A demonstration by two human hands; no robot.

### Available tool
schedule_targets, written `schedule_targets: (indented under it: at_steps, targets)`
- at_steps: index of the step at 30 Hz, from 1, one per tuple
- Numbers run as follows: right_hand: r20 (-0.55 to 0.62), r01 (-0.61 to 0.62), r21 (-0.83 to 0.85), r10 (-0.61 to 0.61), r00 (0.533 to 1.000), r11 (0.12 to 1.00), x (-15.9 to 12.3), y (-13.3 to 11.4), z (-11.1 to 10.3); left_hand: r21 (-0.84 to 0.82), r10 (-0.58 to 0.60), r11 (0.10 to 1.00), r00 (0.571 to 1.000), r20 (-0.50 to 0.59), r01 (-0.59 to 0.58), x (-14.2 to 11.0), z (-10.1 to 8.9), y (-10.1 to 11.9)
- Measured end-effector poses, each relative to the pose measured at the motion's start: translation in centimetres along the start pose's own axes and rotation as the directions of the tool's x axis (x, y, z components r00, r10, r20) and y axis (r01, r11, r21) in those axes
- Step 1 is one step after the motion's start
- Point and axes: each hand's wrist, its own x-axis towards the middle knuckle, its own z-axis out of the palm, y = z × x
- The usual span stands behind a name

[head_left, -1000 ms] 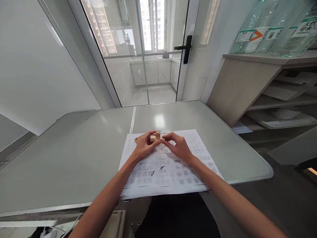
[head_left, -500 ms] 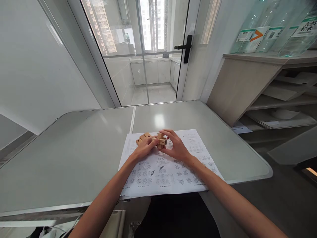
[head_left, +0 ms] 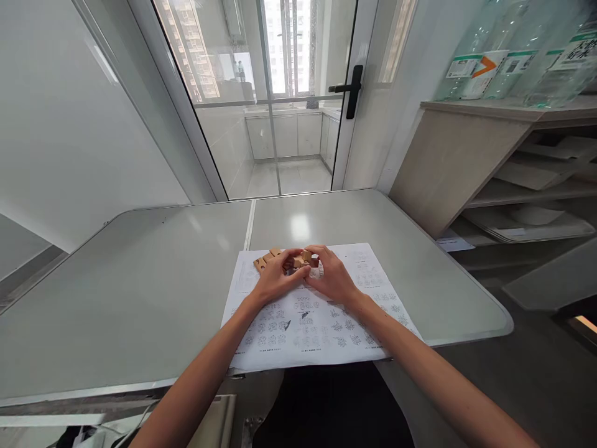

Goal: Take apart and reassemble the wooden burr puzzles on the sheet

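Observation:
Between both hands is a small wooden block puzzle [head_left: 302, 262] made of light brown pieces. My left hand [head_left: 278, 279] curls around its left side, with fingers behind it and the thumb in front. On the right, my right hand [head_left: 332, 277] grips it between thumb and fingers, which partly hide it. Just left of it, several loose wooden pieces [head_left: 265, 257] with dark marks lie side by side. Under the hands is a printed paper sheet [head_left: 305, 348] covered with small line diagrams.
The pale grey table [head_left: 140, 298] extends far to the left. A glass door [head_left: 298, 143] with a black handle [head_left: 353, 92] stands beyond it. At the right, a wooden shelf [head_left: 448, 149] bears large clear bottles [head_left: 494, 68] and holds papers.
My left hand has shifted right and now wraps further around the puzzle, its fingers over the back. The puzzle has turned a little in the hands. The loose pieces stay beside it.

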Motion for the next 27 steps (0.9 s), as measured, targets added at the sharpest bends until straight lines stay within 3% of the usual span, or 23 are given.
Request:
schedule_targets:
  at_steps: [6,9,13,16,20,27]
  targets:
    - [-0.036,0.029,0.016,-0.028,0.999,0.999,0.2,-0.5,-0.2,-0.061,-0.008,0.998,0.999,-0.042,0.006,0.1,-0.1,0.0]
    - [-0.083,0.029,0.033,-0.026,0.996,0.999,0.3,-0.5,-0.4,-0.091,-0.018,0.996,0.993,-0.113,0.008,0.4,-0.1,-0.2]
    - [-0.127,-0.053,0.024,0.056,0.990,0.998,0.3,0.2,-0.6,-0.181,-0.103,0.982,0.966,-0.239,0.060,0.9,-0.2,-1.0]
    - [-0.061,-0.178,-0.049,0.175,0.983,0.983,0.0,1.1,-0.3,-0.286,-0.111,0.958,0.951,-0.290,0.024,1.1,-0.5,-1.5]
    - [0.039,-0.270,-0.150,0.279,0.960,0.951,-0.5,2.1,0.5,-0.355,-0.053,0.934,0.968,-0.245,-0.039,1.0,-0.6,-1.3]
    - [0.067,-0.271,-0.175,0.286,0.956,0.947,-0.8,2.4,0.8,-0.348,0.059,0.932,0.990,-0.125,-0.099,0.5,-0.4,-0.4]
